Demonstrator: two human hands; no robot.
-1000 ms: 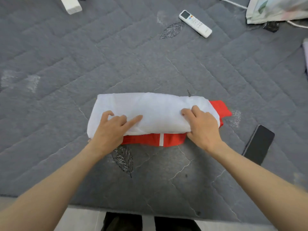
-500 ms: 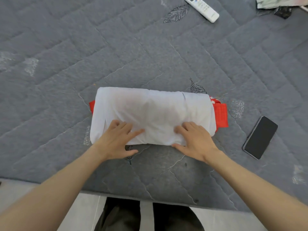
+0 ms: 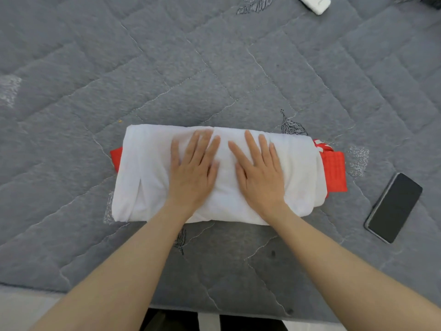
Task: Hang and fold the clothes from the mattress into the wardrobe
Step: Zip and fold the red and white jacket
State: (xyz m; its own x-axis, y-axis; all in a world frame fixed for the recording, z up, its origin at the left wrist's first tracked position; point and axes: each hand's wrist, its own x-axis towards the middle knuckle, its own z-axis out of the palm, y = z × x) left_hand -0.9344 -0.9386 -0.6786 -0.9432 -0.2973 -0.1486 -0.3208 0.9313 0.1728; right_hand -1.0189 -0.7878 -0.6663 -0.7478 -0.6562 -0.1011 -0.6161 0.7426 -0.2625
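Our left hand [image 3: 193,174] and right hand [image 3: 259,174] press flat on the folded white garment [image 3: 143,182] in the middle of the frame.

The two hands lie side by side on top of the bundle, fingers straight and spread a little; they hold nothing and only push down on the cloth. The garment lies on the grey mattress [image 3: 167,68], close to its near edge. Some red cloth [image 3: 334,170] peeks out at the left end and the right end. A black phone [image 3: 393,207] lies on the mattress at the right of the frame, near the bundle but not touching it. The end of a white remote [image 3: 315,2] shows at the top edge, toward the right. Our dark trousers [image 3: 171,322] show at the bottom edge.
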